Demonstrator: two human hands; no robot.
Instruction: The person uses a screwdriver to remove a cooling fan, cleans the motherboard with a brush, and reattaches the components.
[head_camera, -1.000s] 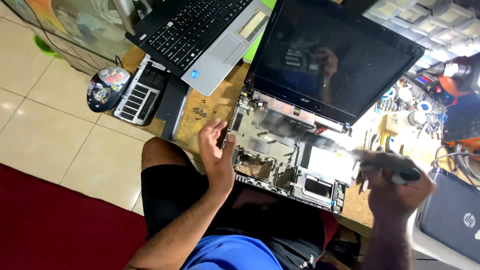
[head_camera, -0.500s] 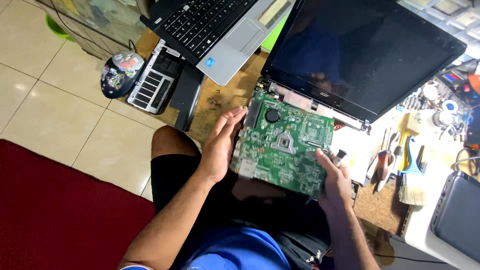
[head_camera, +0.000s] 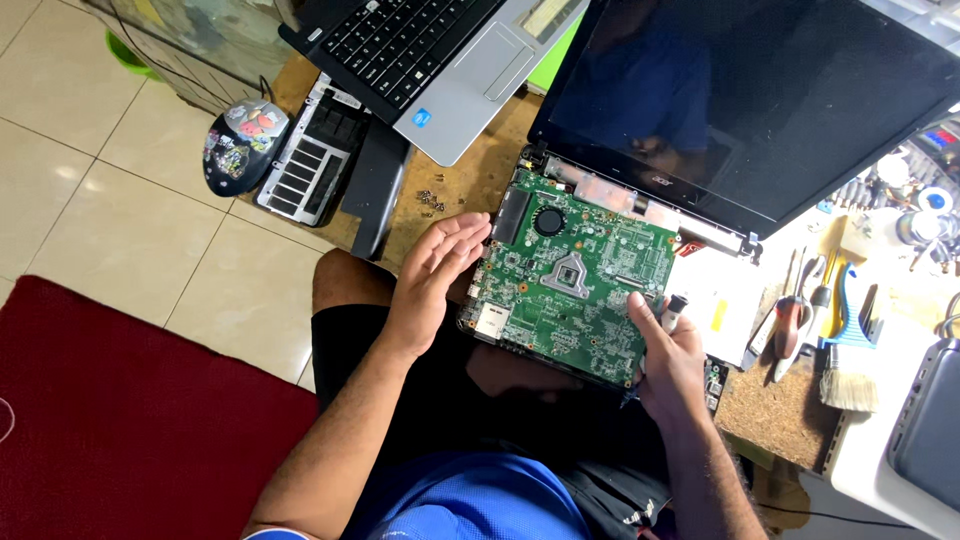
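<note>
Left hand (head_camera: 435, 270) is laid open-palmed on green board's (head_camera: 575, 275) left edge, right hand (head_camera: 668, 352) gripped on right edge w/ small tool; board already freed from laptop, refit not begun.

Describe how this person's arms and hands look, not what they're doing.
Both forearms are bare, with no gloves, watch or rings visible on the left hand or right hand. A blue short sleeve edge with a pale trim shows at the left upper arm.
</note>
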